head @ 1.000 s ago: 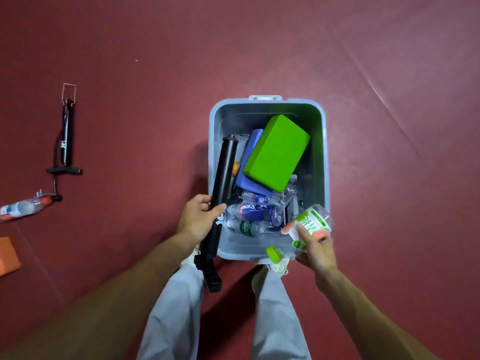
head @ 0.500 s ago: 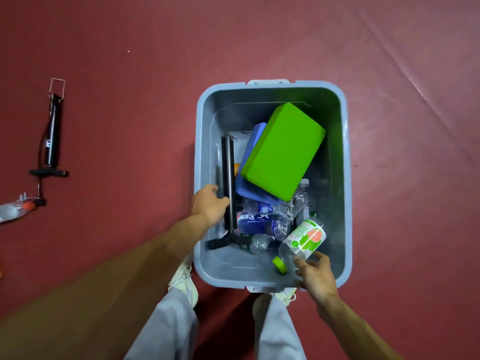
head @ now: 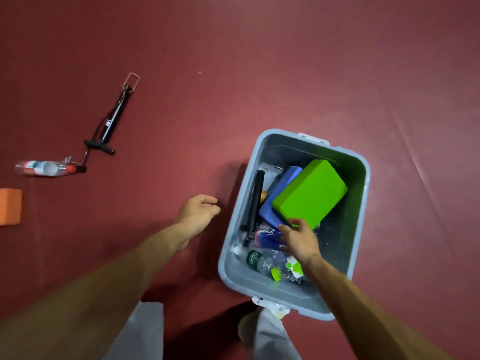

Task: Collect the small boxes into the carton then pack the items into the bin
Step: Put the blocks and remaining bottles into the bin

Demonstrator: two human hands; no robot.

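Observation:
A grey plastic bin (head: 359, 211) sits on the red floor at the right. Inside lie a green foam block (head: 310, 193) on a blue block (head: 279, 196), a black pump (head: 254, 203) along the left wall, and several plastic bottles, among them a green-capped bottle (head: 285, 270). My right hand (head: 300, 239) is inside the bin, fingers spread over the bottles near the green block's corner, holding nothing. My left hand (head: 197, 214) hovers open over the floor just left of the bin.
On the floor at the left lie a second black hand pump (head: 111, 118), a clear bottle with an orange cap (head: 45, 168) and an orange block (head: 10, 206) at the frame edge. My legs and shoes show below the bin.
My left hand let go of the black pump, now lying inside the bin, and drew out to the left. My right hand released the green-capped bottle into the bin and moved up over the bottles.

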